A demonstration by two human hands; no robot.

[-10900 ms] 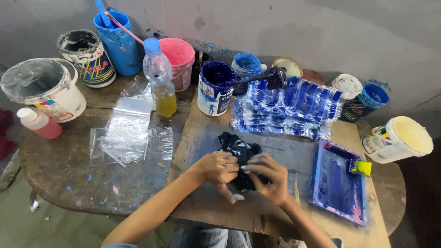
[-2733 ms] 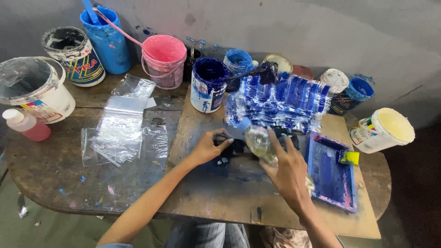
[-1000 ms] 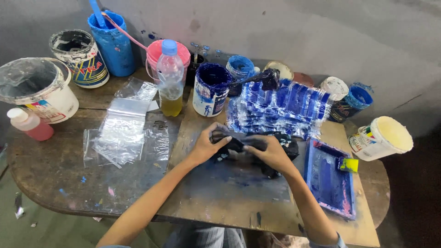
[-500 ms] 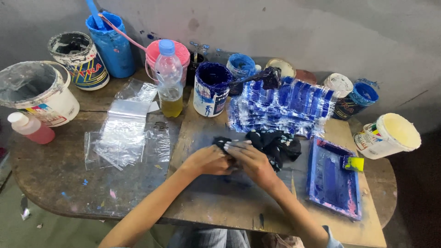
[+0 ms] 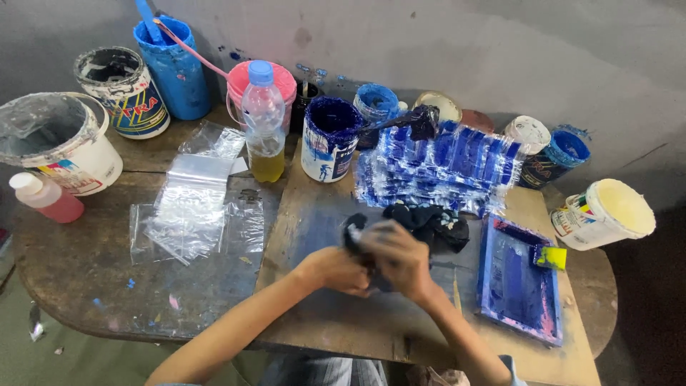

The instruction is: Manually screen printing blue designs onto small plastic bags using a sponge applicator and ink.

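Here, at a paint-splashed wooden table (image 5: 86,271), two bare hands work a dark rag.
Fingers: the right hand (image 5: 400,257) is curled over one end of the dark cloth (image 5: 429,223), gripping it; motion blur softens the fingertips. The left hand (image 5: 337,270) is closed just beside it, touching the same bunched end.
Cloth: it lies on the blue-stained board (image 5: 307,221) in front of the person, its loose end trailing toward the stack of blue-smeared plastic bags (image 5: 443,168).
Change in half a second: both hands have drawn slightly nearer the body and closed tighter together; the cloth has stayed in about the same spot on the board.
Change over the longer span: nearly three seconds ago the right hand held the clear bottle with yellow liquid (image 5: 265,129); now that bottle stands upright beside the dark blue paint can (image 5: 327,139), in front of the pink bucket (image 5: 239,89).
Right of the hands: a blue paint tray (image 5: 518,282) with a small yellow-handled tool (image 5: 549,257) at its edge, and a cream-coloured tub (image 5: 607,213) beyond.
Left of the hands: clear plastic bags (image 5: 193,207) spread flat, a small pink bottle (image 5: 46,199), a white bucket (image 5: 57,143).
Back row: a tall blue bucket (image 5: 175,68) against the wall.
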